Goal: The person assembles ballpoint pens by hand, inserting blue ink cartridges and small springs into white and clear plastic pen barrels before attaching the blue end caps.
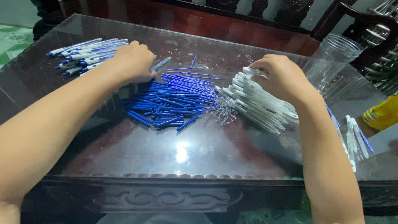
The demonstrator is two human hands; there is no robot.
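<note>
A person's left hand (133, 62) rests curled, its grip unclear, on a heap of blue plastic pen parts (166, 101) on the glass-topped bench (186, 149); the right hand (282, 76) pinches a white pen barrel (253, 71) above stacked white plastic barrels (259, 108).

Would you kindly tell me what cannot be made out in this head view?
- Left hand: its fingertips curl under, so whether it holds a blue part is hidden.
- Right hand: its fingers cover the white barrels, so its grip is unclear.
- Springs: too small to count.
- Jar: its base is hidden behind the right arm.
- Yellow thing: cut off by the right edge.
</note>
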